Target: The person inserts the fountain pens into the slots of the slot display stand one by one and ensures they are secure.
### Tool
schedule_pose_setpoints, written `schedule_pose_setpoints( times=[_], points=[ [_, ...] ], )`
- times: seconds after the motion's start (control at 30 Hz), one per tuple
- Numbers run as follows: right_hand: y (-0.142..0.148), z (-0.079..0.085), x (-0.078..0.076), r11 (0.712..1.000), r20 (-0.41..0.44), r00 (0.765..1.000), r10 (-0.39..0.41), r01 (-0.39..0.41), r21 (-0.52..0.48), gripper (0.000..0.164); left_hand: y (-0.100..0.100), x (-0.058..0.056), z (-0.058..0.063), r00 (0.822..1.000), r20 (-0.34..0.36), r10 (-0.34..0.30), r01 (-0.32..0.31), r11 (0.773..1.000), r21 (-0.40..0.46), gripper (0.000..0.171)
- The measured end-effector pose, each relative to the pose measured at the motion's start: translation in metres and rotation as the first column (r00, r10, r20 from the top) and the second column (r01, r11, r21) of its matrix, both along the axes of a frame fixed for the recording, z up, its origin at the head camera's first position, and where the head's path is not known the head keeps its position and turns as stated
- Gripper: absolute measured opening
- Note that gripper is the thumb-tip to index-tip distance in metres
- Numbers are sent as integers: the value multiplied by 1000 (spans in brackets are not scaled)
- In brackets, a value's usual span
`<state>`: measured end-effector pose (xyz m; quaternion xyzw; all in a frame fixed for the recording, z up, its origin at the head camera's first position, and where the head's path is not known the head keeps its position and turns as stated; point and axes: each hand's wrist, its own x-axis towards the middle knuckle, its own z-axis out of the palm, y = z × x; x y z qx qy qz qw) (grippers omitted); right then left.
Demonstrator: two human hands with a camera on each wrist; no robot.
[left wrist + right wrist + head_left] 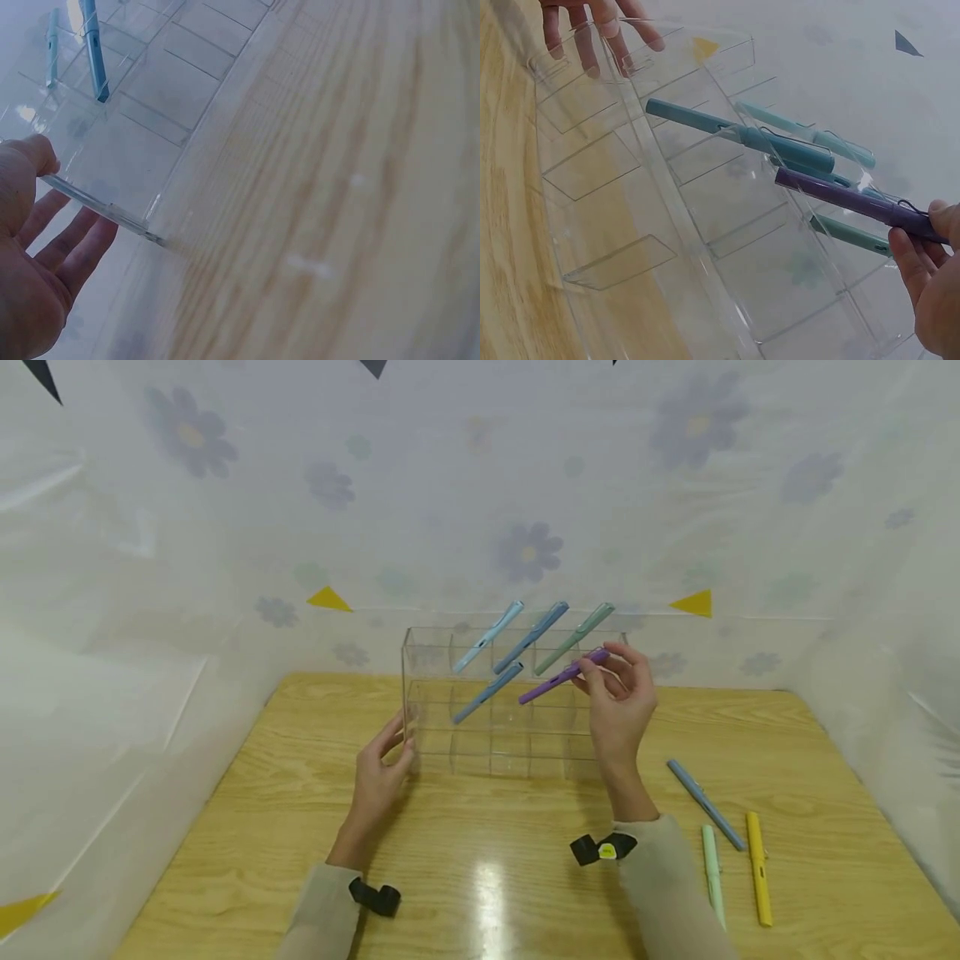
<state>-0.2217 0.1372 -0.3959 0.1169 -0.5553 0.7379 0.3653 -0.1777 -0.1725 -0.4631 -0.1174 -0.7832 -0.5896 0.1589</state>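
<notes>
Grips the left end wall of the clear rack (510, 756) with the left hand (381, 772), with the thumb on one side of the panel and the fingers on the other, parted only by its thickness. Pinches the purple pen (552, 682) near its clip end in the right hand (621, 697), closed on the barrel at the rack's right half. Slants that pen across the rack's middle tier, with the free end down and left, just right of the lower blue pen (487, 693); cannot tell whether that end touches the rack. Shows in the rack's top tier, left to right and leaning right, the light blue pen (488, 637), upper blue pen (531, 637) and green pen (574, 639). Shows on the wooden table (255, 827), right of the rack and nearer the person, the loose blue pen (705, 803), mint pen (713, 873) and yellow pen (758, 868). Has behind the rack a flower-printed white sheet (450, 493).
</notes>
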Motion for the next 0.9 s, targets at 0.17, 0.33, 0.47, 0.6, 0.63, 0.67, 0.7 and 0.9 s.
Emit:
schedule_pose_setpoints(
  times=[0.17, 0.33, 0.47, 0.6, 0.63, 0.67, 0.7, 0.9],
  points=[
    [-8, -7, -1, 999, 60, 998, 27, -30, 43, 37, -1, 1, 0, 1000, 14, -7, 7, 1000, 8, 49],
    [-14, -10, -3, 993, 121, 991, 56, -68, 96, 35, -1, -1, -2, 1000, 17, -4, 4, 1000, 20, 49],
    [-16, -12, -5, 985, 163, 985, 60, -85, 150, 31, 0, -1, 0, 1000, 18, -2, 1, 1000, 20, 49],
    [-17, -10, -6, 978, 188, 981, 51, -88, 192, 31, 0, -1, 1, 1000, 6, -4, 4, 1000, 16, 49],
    [-17, -10, -6, 976, 192, 980, 53, -92, 198, 31, 0, -2, 1, 1000, 2, -4, 4, 1000, 14, 49],
    [-17, -9, -7, 974, 197, 979, 53, -94, 206, 31, 0, -2, 0, 1000, -2, -4, 4, 1000, 13, 50],
    [-17, -9, -6, 972, 199, 978, 55, -98, 212, 30, 0, -3, 0, 1000, -5, -4, 4, 1000, 15, 50],
    [-19, -9, -8, 965, 208, 976, 61, -111, 238, 26, 0, -2, -1, 1000, -22, -8, 8, 1000, 4, 49]
  ],
)
